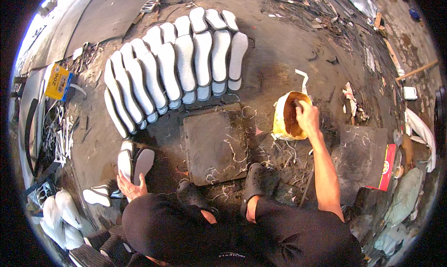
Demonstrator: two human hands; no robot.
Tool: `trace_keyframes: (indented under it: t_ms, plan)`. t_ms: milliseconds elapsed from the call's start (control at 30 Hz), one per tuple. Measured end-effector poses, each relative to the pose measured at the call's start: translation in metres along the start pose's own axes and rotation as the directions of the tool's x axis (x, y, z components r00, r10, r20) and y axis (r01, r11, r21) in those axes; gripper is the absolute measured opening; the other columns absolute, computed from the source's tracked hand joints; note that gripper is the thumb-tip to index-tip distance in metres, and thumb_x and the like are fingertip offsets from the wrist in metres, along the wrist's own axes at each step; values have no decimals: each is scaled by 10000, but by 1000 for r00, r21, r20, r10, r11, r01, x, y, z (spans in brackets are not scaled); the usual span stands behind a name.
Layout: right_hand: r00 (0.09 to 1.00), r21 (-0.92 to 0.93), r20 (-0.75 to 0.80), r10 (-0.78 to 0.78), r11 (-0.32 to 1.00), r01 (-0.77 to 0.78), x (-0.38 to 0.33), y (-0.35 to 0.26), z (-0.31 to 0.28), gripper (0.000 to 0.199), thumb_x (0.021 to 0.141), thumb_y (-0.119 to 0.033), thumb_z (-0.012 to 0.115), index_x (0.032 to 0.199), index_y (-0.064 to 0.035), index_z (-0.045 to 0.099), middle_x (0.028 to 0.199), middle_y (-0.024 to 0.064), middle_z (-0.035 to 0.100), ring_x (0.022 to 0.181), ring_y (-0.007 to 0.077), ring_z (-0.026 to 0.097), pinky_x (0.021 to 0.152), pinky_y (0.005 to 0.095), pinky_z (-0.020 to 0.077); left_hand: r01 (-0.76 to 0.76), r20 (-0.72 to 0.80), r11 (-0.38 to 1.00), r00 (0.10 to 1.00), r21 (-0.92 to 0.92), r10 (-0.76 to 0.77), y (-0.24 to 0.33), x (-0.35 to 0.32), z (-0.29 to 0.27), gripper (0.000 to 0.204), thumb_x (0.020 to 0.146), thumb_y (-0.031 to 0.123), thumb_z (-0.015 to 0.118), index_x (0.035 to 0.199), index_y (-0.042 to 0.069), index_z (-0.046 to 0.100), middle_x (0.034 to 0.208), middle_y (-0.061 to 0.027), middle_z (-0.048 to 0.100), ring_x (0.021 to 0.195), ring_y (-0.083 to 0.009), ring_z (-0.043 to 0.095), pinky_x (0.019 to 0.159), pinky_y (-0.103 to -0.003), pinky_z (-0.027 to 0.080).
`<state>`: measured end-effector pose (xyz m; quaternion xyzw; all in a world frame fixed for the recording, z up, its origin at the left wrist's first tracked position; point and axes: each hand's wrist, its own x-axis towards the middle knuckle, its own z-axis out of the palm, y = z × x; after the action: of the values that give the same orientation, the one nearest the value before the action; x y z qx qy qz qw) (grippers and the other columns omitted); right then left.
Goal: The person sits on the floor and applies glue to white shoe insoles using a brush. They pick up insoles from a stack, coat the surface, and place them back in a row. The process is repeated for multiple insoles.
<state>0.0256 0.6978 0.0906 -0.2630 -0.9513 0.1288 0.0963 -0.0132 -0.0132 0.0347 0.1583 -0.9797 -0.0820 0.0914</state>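
My left hand is low on the left beside my knee, its fingers and thumb around the lower end of a white-faced shoe sole. A second, greyer sole leans right next to it. On the right my right arm stretches forward, and my right hand reaches over the mouth of a yellowish, stained pot with a brown inside. Its fingers are pinched together at the opening; what they hold is hidden. Ahead, overlapping rows of white soles with dark edges fan out in an arc on the ground.
A dark flat board lies between my feet and the soles, strewn with pale scraps. At left are a yellow box and white bags. A red box and plastic bags sit at right. Debris covers the far ground.
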Motion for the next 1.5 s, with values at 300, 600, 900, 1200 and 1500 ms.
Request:
trace_keyframes:
  t_ms: [300,600,900,1200,1500]
  plan:
    - [844,510,358,399,674,-535,-106,36,-47,600,1049,-303,782,1503,69,657,1268,120,790,1100,183,729,875,350,598,-95,-99,955,993,-282,70,21,9,-22,777,787,133,926,1504,93,630,1448,-201,627,1357,-422,578,1195,-533,450]
    - [979,807,167,-118,587,-67,-79,-219,-19,578,1005,-377,842,1277,121,730,1153,243,816,1083,284,775,962,417,585,-335,164,711,830,-619,533,232,-104,44,846,823,337,963,1560,149,592,1546,-242,488,1385,-443,507,1141,-551,460]
    - [978,340,-2,-210,919,199,-105,-233,123,315,976,-173,746,1222,22,751,987,275,782,930,476,774,853,530,609,-457,319,737,694,-498,645,161,-150,16,930,880,298,865,1698,155,447,1435,-245,506,1310,-437,507,1084,-558,437]
    - [223,412,363,-905,371,832,-34,-272,119,364,857,-77,668,1152,-215,831,1129,60,803,1130,305,688,988,471,527,-429,317,729,698,-533,643,163,-142,17,932,876,288,867,1709,198,459,1376,-253,533,1262,-433,523,1061,-540,452]
    - [744,407,166,-648,732,546,-128,-190,97,458,895,85,640,1295,-87,782,1181,182,802,1122,376,775,998,467,623,-419,312,699,678,-580,666,166,-143,25,928,878,305,882,1705,210,471,1297,-195,556,1214,-400,526,1024,-528,431]
